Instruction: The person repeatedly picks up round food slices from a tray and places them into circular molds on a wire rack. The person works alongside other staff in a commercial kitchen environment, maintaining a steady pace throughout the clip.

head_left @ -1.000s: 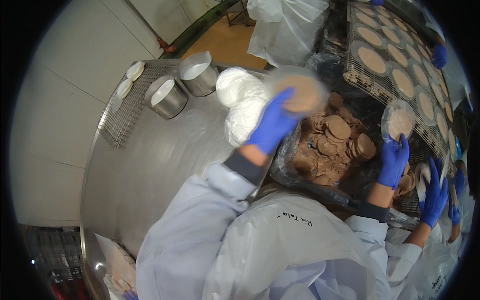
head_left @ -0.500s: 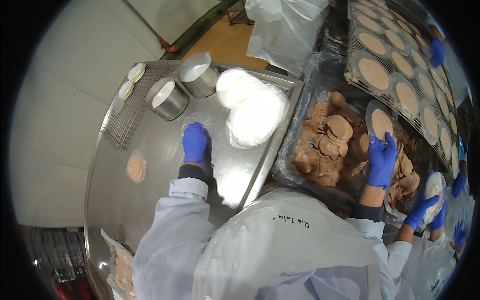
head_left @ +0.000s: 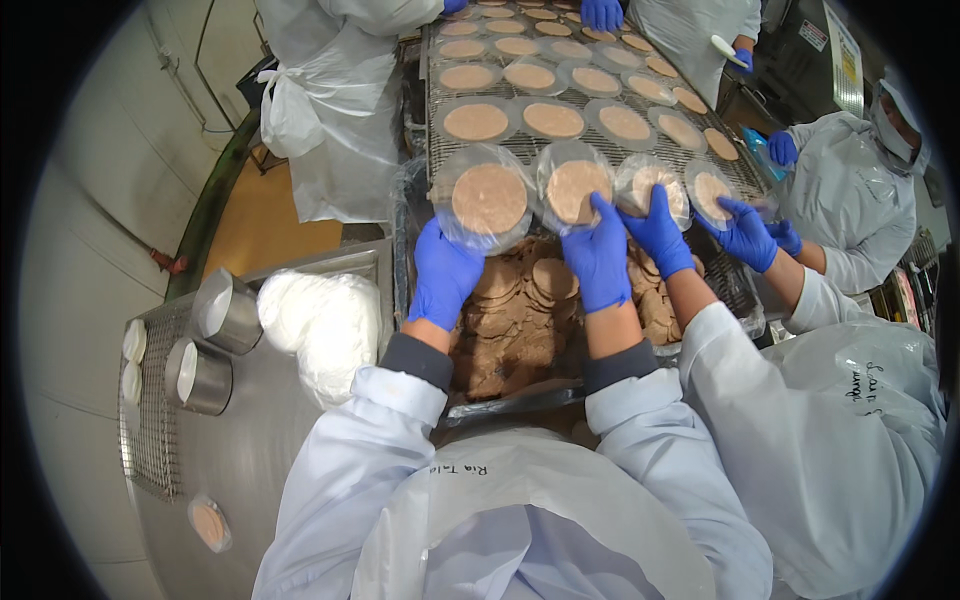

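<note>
In my left hand (head_left: pixel 445 272), a round pinkish-brown patty (head_left: pixel 489 199) on clear plastic film is gripped by its lower left edge. My right hand (head_left: pixel 598 255) pinches a second patty (head_left: pixel 575 186) on film, thumb on top. Both are at the near edge of a wire rack (head_left: pixel 447 152) lined with rows of patties on clear discs. Beneath my hands a plastic-lined tub (head_left: pixel 477 408) contains piled brown patties (head_left: pixel 500 330). Close on my right, a co-worker's gloved hands (head_left: pixel 660 235) hold two more film-wrapped discs.
On the steel table (head_left: pixel 250 440) at left are two metal pots (head_left: pixel 227 310), white plastic-covered bundles (head_left: pixel 335 335), a small wire rack (head_left: pixel 150 430) and a patty on film (head_left: pixel 210 522). Other people (head_left: pixel 335 110) stand along the far rack and at right (head_left: pixel 850 180).
The view has turned right. My left hand has moved from the steel table to the rack's near edge and now holds a patty on film. My right hand has carried its patty from above the tub to the rack.
</note>
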{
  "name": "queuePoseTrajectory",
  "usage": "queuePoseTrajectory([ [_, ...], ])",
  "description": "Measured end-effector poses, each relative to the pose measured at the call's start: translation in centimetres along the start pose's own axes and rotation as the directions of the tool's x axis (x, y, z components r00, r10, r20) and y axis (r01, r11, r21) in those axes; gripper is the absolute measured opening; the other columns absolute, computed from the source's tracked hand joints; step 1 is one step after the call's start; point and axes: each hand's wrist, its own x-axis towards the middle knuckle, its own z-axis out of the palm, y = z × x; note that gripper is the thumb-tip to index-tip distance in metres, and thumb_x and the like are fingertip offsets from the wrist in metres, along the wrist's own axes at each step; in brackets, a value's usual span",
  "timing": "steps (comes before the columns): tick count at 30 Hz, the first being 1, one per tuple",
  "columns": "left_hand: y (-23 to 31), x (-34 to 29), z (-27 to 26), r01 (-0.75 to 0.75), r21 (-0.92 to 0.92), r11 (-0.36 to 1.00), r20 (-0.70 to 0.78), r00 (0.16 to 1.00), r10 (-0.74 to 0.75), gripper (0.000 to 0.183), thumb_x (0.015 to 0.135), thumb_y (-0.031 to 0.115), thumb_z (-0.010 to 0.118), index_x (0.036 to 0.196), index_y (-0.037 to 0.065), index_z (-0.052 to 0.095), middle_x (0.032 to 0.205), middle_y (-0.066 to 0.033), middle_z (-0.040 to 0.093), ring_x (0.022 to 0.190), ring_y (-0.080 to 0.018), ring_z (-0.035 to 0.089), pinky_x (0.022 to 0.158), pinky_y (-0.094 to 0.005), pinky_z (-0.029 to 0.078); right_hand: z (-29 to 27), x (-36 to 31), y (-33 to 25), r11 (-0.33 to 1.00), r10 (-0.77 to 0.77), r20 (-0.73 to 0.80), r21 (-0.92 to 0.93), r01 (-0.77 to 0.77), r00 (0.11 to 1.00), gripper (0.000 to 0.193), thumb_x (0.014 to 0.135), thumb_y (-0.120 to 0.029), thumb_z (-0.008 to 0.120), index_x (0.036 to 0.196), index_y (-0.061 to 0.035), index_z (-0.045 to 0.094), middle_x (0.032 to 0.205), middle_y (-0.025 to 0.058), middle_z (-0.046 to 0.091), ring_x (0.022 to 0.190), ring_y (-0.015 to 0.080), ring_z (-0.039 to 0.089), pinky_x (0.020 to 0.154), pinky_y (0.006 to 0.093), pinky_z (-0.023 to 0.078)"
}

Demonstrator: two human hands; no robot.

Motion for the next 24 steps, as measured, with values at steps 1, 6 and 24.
queuePoseTrajectory([
  [1,-0.5,-0.5,0.4,-0.072,0.132,0.989,0.039,0.997,0.068,0.04,0.09,0.023,0.034,0.123,0.0,0.038,0.124,-0.0155,0.043,0.113,-0.0293,0.044,0.096,-0.0419,0.037,-0.5,-0.3,-0.3,1.0,-0.006,-0.064,-0.025,0.004,0.998,0.041,0.085,-0.014,0.047,0.123,-0.0033,0.037,0.125,0.0134,0.041,0.113,0.0287,0.042,0.095,0.0456,0.035],
  [6,2.4,-4.9,4.3,0.236,-0.281,0.93,0.087,0.972,-0.221,0.042,0.09,0.03,0.039,0.124,0.005,0.039,0.128,-0.0138,0.04,0.118,-0.0279,0.039,0.097,-0.0435,0.034,0.3,-4.4,-1.2,0.999,0.041,-0.07,-0.017,-0.043,0.997,0.037,0.084,-0.005,0.044,0.12,0.0001,0.038,0.121,0.017,0.046,0.109,0.0298,0.048,0.094,0.047,0.038],
  [24,4.8,-4.1,-1.9,0.124,-0.174,0.977,-0.2,0.967,-0.159,0.051,0.088,0.032,0.046,0.125,0.001,0.031,0.128,-0.0218,0.033,0.118,-0.036,0.036,0.097,-0.0528,0.031,3.4,-5.9,-1.5,0.997,0.019,-0.162,-0.07,-0.031,0.987,0.062,0.082,-0.023,0.051,0.133,-0.0045,0.019,0.135,0.0153,0.026,0.124,0.0307,0.029,0.099,0.0471,0.029],
])
